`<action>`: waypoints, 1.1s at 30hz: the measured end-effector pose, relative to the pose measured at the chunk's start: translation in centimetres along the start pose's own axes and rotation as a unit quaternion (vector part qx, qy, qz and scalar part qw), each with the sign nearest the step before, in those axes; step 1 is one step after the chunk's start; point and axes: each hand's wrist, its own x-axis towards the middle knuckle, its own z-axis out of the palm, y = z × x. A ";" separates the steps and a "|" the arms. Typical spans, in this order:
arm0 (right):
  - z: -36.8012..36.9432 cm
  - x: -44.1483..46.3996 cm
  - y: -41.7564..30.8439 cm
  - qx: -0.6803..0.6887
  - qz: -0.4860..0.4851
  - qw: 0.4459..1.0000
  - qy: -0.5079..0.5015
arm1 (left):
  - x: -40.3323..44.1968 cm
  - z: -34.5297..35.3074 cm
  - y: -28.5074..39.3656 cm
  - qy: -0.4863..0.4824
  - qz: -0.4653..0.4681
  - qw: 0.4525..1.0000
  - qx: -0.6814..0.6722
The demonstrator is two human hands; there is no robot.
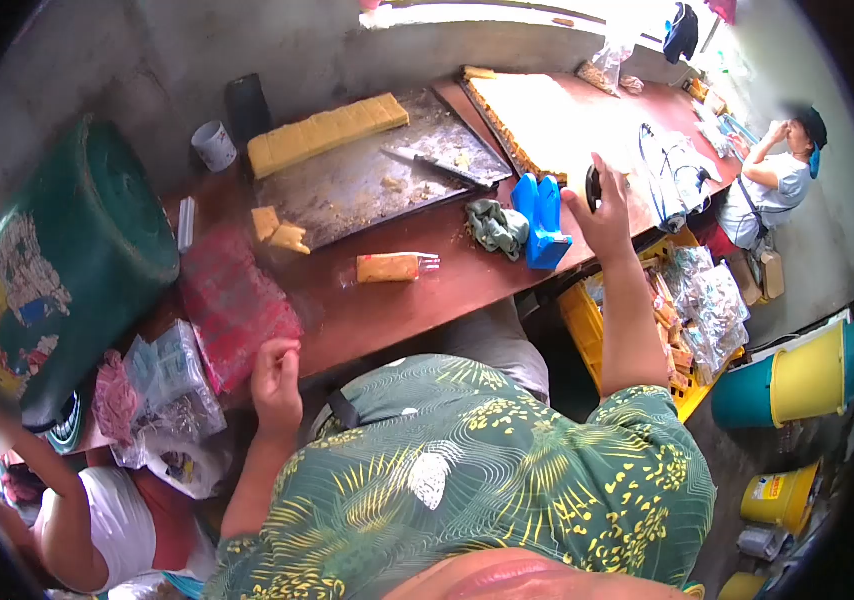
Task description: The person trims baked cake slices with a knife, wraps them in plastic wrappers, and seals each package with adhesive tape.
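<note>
My left hand (pixel 276 388) hovers at the table's near edge by a worn red sheet (pixel 232 300). Its fingers are loosely bent and apart, and nothing shows in them. My right hand (pixel 604 215) is raised over the table's right part, gripping a dark oval object (pixel 593 188) whose kind I cannot make out. Just left of that hand stands a blue tape dispenser (pixel 544 225), with a crumpled grey-green cloth (pixel 497 228) beside it. A yellow cake piece in clear wrap (pixel 388 267) lies on the table in front of me.
A dark tray (pixel 347 190) bears a row of cake (pixel 329 133) and a knife (pixel 439 168). Another slab (pixel 537 110) lies behind. A green tub (pixel 117 240) and plastic bags (pixel 172 375) stand left. A yellow crate (pixel 587 325) holds wrapped pieces. Two people are nearby.
</note>
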 end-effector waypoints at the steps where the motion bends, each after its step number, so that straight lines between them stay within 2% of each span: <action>1: -0.6 0.4 -4.1 0.022 -0.067 0.997 0.004 | 0.3 1.0 0.8 -0.013 -0.057 0.998 -0.033; 3: -0.5 -0.3 -11.0 0.093 -0.166 0.981 -0.041 | 1.9 3.6 2.4 -0.118 -0.172 0.964 -0.162; 4: 0.5 -0.9 -13.1 0.125 -0.261 0.957 -0.039 | 2.8 4.9 3.0 -0.185 -0.190 0.930 -0.255; 5: 1.6 -1.9 -15.1 0.236 -0.287 0.924 -0.091 | 3.5 6.3 3.5 -0.248 -0.204 0.882 -0.345; 7: 3.1 -3.7 -19.9 0.356 -0.347 0.861 -0.109 | 4.5 9.8 5.1 -0.334 -0.231 0.774 -0.485; 9: 4.9 -5.8 -22.6 0.381 -0.396 0.832 -0.078 | 3.9 10.8 6.4 -0.308 -0.257 0.740 -0.539; 11: 5.6 -7.3 -24.0 0.340 -0.390 0.854 -0.050 | 3.7 11.0 7.5 -0.268 -0.191 0.806 -0.492; 13: 6.4 -8.5 -23.5 0.304 -0.374 0.874 -0.064 | 3.9 10.4 6.8 -0.253 -0.227 0.719 -0.606; 14: 6.6 -8.9 -23.1 0.291 -0.365 0.881 -0.070 | 4.3 10.1 5.7 -0.261 -0.202 0.730 -0.598; 15: 6.7 -9.2 -22.9 0.278 -0.357 0.889 -0.076 | 4.0 9.6 6.6 -0.173 -0.201 0.822 -0.503; 17: 6.4 -10.2 -23.1 0.331 -0.252 0.903 -0.109 | 4.4 8.3 2.4 -0.088 -0.151 0.859 -0.481; 19: 6.4 -10.7 -23.3 0.363 -0.156 0.906 -0.149 | 4.0 8.6 3.2 0.016 -0.113 0.925 -0.363; 20: 6.1 -10.4 -23.3 0.324 -0.169 0.909 -0.203 | 4.0 8.7 2.5 0.035 -0.078 0.936 -0.341; 23: 5.6 -10.4 -23.7 0.240 -0.144 0.906 -0.317 | 3.7 8.4 2.3 0.000 0.004 0.960 -0.280; 24: 5.8 -10.6 -24.1 0.269 -0.165 0.911 -0.265 | 3.6 8.3 2.7 0.005 0.016 0.963 -0.268; 27: 6.1 -11.1 -24.0 0.265 -0.185 0.915 -0.242 | 3.4 8.1 3.8 0.003 0.060 0.972 -0.229; 30: 5.9 -11.6 -24.0 0.282 -0.208 0.901 -0.254 | 3.6 7.5 2.1 -0.017 0.097 0.977 -0.187; 33: 6.4 -12.1 -23.4 0.288 -0.204 0.897 -0.266 | 3.5 7.6 2.4 -0.030 0.092 0.978 -0.184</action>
